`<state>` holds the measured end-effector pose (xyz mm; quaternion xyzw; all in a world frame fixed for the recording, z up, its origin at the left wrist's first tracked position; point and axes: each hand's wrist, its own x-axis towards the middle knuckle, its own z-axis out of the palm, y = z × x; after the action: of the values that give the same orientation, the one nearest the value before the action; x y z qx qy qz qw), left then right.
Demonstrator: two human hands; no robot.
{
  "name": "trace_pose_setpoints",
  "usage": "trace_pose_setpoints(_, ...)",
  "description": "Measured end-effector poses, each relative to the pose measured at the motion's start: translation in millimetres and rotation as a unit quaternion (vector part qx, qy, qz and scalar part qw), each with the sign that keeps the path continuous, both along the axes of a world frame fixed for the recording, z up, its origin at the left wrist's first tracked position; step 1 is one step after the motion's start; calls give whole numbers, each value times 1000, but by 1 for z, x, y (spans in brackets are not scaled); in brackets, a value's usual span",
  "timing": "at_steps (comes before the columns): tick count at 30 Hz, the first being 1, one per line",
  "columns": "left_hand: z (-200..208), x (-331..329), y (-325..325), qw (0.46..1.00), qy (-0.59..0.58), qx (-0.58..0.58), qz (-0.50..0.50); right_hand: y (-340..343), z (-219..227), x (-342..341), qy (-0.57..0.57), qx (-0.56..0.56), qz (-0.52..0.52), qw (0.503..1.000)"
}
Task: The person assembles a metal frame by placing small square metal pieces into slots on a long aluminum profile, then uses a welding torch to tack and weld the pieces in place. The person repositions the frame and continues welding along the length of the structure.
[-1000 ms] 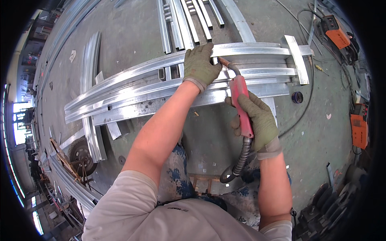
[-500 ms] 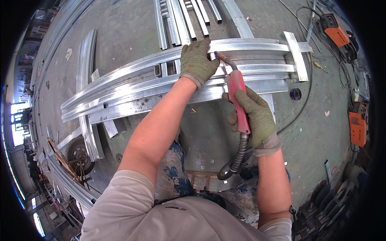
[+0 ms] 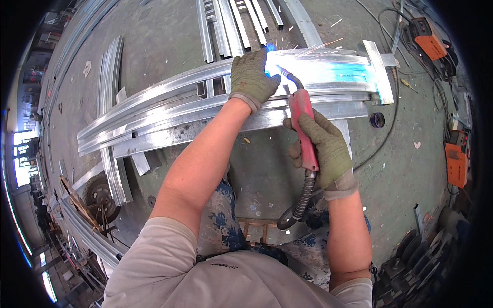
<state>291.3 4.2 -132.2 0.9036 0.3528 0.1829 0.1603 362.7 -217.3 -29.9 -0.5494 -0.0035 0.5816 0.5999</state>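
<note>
Silvery metal everywhere: long rails [image 3: 169, 90] lie side by side across the floor [image 3: 257, 174], and the pink-red welding torch [image 3: 304, 126] is over them, right of centre. Right hand [image 3: 327, 149], olive-gloved, has its fingers wrapped around the torch handle; the nozzle end points up and left, at the rails just beside the other hand. Left hand [image 3: 253, 77], same kind of glove, is palm down across the rails, about half open, thumb toward the nozzle; glare at the fingertips, so can't tell if it grips a rail or only presses. White-blue light floods the rails by the nozzle (sparks fly off up and to the right). Ribbed hose [image 3: 306, 190] runs down from the torch handle. Short square tube [image 3: 201, 89] sits between the rails, left of the left hand. Flat metal strip [image 3: 377, 72] lies crosswise at the rails' right end, dark round roll [image 3: 377, 120] on the floor below it. More tubes [image 3: 233, 28] lie beyond the rails. Two orange machines, upper [image 3: 428, 40] and lower [image 3: 456, 163], stand at far right; wheel [image 3: 101, 197] at lower left.
</note>
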Motion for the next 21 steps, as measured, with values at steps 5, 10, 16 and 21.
trace_pose_setpoints(5, -3, -1, 1, 1000, 10, -1, 11, 0, -1, 0, 5, 1, -2, 1000)
trace_pose_setpoints(10, 2, -1, -1, 1000, 6, -23, 8, -1, 3, 1, 13, -8, -16, 1000)
trace_pose_setpoints(16, 5, -2, -2, 999, -9, -35, 6, -3, 7, 7, 5, -7, -26, 1000)
trace_pose_setpoints(21, 3, -1, -4, 1000, -13, -19, 9, -1, 5, 7, -14, -30, -8, 999)
